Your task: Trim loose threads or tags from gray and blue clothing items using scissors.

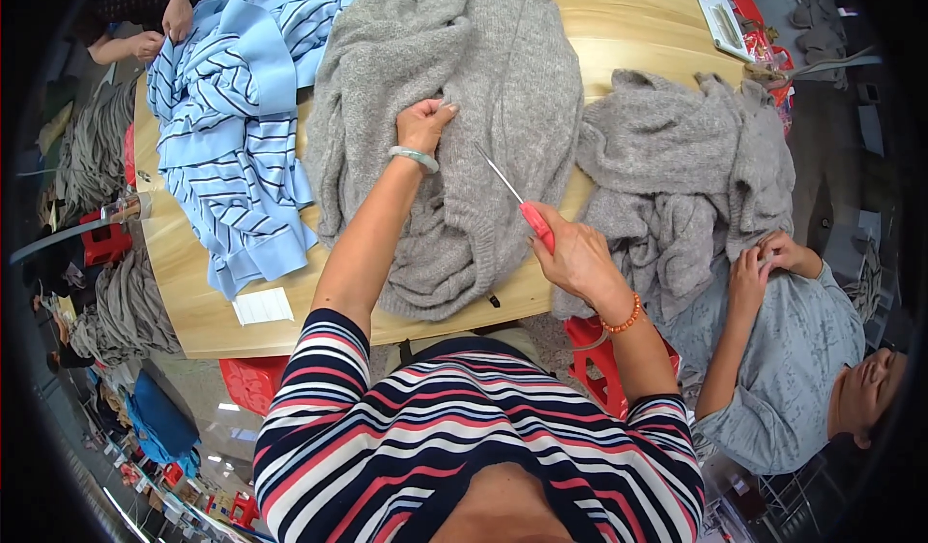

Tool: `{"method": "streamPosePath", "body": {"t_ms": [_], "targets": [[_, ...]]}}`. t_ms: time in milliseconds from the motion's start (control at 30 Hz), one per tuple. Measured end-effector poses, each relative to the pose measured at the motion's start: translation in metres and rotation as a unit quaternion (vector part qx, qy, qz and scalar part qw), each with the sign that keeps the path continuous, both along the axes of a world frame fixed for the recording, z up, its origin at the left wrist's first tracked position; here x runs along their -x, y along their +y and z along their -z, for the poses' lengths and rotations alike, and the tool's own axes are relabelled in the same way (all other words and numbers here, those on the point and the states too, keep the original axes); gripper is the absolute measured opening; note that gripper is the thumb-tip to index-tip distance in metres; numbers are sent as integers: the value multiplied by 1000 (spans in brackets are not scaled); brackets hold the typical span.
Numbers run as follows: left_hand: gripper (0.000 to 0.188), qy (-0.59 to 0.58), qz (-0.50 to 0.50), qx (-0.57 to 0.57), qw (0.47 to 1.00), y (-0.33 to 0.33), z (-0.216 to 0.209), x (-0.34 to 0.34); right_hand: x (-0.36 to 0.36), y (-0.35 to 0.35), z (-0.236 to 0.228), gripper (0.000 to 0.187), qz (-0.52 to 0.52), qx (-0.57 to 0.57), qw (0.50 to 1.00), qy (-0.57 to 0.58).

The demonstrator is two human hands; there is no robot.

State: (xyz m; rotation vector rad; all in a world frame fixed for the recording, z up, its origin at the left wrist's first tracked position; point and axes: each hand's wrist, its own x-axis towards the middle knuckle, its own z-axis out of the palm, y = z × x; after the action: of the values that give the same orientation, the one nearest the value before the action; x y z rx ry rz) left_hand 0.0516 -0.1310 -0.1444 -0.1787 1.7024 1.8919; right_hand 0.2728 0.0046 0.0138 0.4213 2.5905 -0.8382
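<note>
A large grey knitted sweater [527, 88] lies bunched on the table in front of me. My left hand [423, 125] rests on its middle, thumb and fingers pinched together on the knit; what exactly sits between the fingertips is too small to see. Wrapped in my right hand [578, 261] is a red-handled tool [534, 222] with a thin metal shaft. Its tip points up and left over the sweater, apart from my left hand. Whether the tip touches the knit I cannot tell.
A blue striped garment [237, 108] lies to the left, handled by a co-worker's hands [166, 29]. Another person's hands [768, 258] work on a grey knitted piece [667, 146] at right. A white paper [263, 306] lies near the table's [619, 16] front edge. Red stools [249, 383] stand below.
</note>
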Motion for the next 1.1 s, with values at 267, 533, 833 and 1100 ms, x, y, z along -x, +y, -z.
{"method": "streamPosePath", "body": {"t_ms": [267, 533, 833, 1100], "targets": [[9, 26, 19, -30, 999, -9, 8, -11, 30, 0, 8, 41, 5, -3, 1000, 15], [8, 8, -3, -86, 996, -14, 19, -11, 33, -2, 3, 36, -8, -14, 999, -29], [30, -105, 21, 21, 994, -29, -8, -49, -14, -7, -3, 43, -22, 18, 999, -34], [37, -38, 79, -10, 996, -27, -23, -94, -44, -4, -7, 44, -8, 28, 994, -108]]}}
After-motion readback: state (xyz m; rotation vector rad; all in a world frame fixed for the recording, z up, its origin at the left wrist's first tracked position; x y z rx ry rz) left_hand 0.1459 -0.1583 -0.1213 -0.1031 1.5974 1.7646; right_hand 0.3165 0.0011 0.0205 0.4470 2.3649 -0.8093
